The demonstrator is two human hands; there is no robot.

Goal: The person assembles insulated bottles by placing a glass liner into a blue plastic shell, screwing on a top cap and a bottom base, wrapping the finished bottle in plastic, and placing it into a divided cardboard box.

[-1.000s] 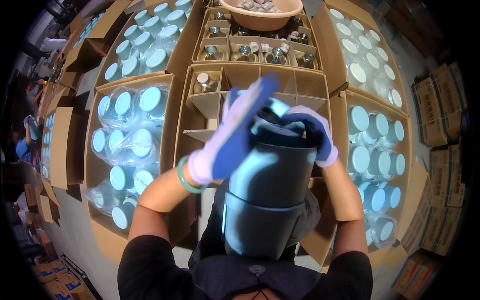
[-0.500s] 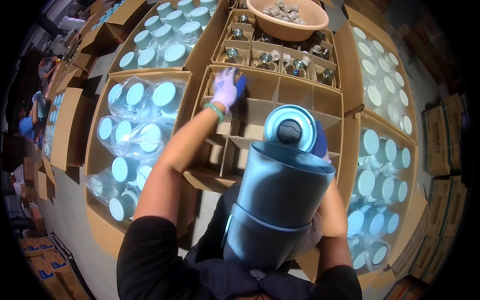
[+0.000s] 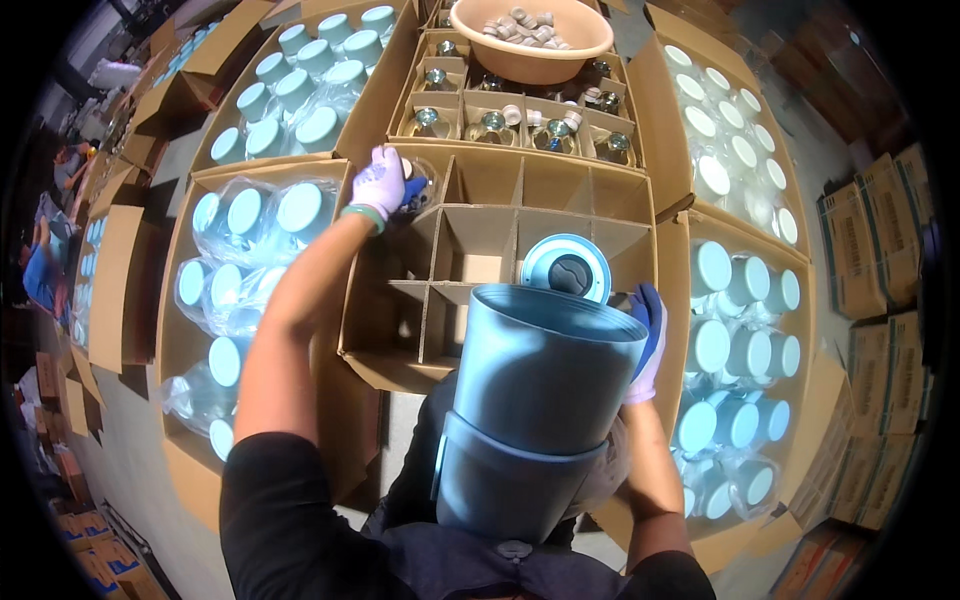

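Observation:
My gloved left hand (image 3: 380, 187) is at the far-left compartment of the divided carton (image 3: 440, 156). Its fingers and thumb close around the upper end of a clear glass bottle (image 3: 424, 188), partly hidden by the hand. A tall blue plastic cylinder (image 3: 540, 385), open at the top, stands tilted in front of my body. Just beyond its rim is a round light-blue lid (image 3: 536, 270) with a dark centre; what lies beneath it is hidden. My gloved right hand (image 3: 648, 345) is upright at the cylinder's right side, fingers extended. Whether it touches the cylinder is unclear.
Cartons of light-blue-lidded jars stand left (image 3: 245, 210) and right (image 3: 748, 353), some in clear plastic. A pale-lidded jar carton (image 3: 712, 175) is far right. Beyond my carton, a peach basin (image 3: 470, 40) of small caps rests over glass bottles. A person (image 3: 45, 265) works far left.
My left hand has shifted left and its spread fingers have drawn in, showing the glass bottle beside it. My right hand has come down from beside the lid. The whole view has shifted slightly.

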